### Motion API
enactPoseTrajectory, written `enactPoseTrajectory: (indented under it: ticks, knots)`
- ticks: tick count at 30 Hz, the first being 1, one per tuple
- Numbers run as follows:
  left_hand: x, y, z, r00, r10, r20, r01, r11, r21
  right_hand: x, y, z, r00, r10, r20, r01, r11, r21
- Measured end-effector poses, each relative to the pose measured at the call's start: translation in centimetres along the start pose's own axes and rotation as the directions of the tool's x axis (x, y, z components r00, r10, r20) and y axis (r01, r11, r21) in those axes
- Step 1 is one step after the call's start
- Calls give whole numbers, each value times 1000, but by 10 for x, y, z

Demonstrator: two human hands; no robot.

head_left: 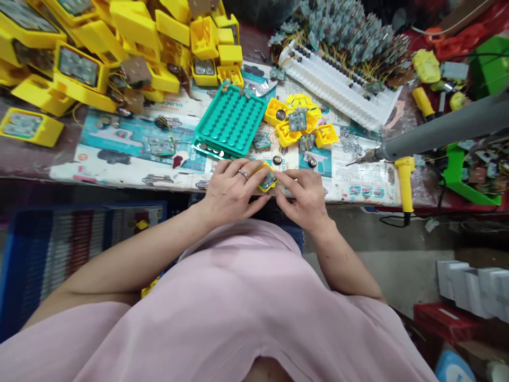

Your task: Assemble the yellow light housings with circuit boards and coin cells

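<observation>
While in left hand's (231, 187) and right hand's (304, 197) grip, yellow casing (268, 181) grey face upward, long axis unclear

Left hand (233, 185) holds small yellow casing (268, 181) at near edge of surface (107, 172); right hand (306, 200), fingers (289, 184) at casing's right side; teal tray (233, 118) just beyond; yellow housings (133, 32) heaped far left; gray screwdriver (437, 133) at right
</observation>
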State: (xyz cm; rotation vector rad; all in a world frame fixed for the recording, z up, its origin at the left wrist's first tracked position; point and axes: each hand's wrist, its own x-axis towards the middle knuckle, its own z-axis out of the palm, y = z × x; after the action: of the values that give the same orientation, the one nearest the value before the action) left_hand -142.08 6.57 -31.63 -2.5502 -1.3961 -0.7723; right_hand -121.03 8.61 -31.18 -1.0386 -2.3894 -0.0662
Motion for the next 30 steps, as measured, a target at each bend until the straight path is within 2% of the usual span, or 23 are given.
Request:
enactPoseTrajectory:
  ticks: [7, 10, 14, 16, 18, 20, 21, 23, 26, 28, 30]
  knots:
    - [0, 0, 2, 997, -36, 71, 40, 998, -56, 3, -2, -2, 998, -43, 41, 47, 995, -92]
    - [0, 1, 3, 998, -28, 48, 30, 998, -53, 5, -1, -4, 997, -64, 41, 68, 992, -102]
    - [1, 4, 6, 997, -70, 33, 71, 997, -14, 4, 1, -3, 998, -29, 49, 29, 999, 17]
    - [2, 4, 6, 997, -77, 9, 77, 996, -41, 3, 1, -4, 998, 56, 13, -57, 985, 161]
    - [2, 4, 3, 998, -51, -45, 47, 994, -97, 2, 0, -6, 973, 230, -8, -212, 910, 357]
    - [2, 4, -1, 994, -22, -103, 6, 989, -151, 2, -3, -9, 912, 401, 82, -378, 747, 547]
    - [2, 4, -4, 992, -11, -125, -10, 986, -166, 4, -5, -11, 881, 444, 162, -441, 650, 619]
    - [1, 5, -9, 990, -4, -144, -23, 982, -186, 7, -12, -12, 840, 445, 311, -518, 486, 704]
    - [-4, 5, -15, 991, -37, -125, -1, 955, -296, 15, -22, -12, 813, 432, 391, -552, 357, 754]
    - [-7, 4, -17, 991, -118, -68, 67, 860, -507, 18, -27, -11, 799, 452, 398, -559, 313, 768]
    - [-10, 1, -20, 972, -229, 54, 191, 637, -746, 20, -31, -10, 783, 475, 401, -566, 277, 777]
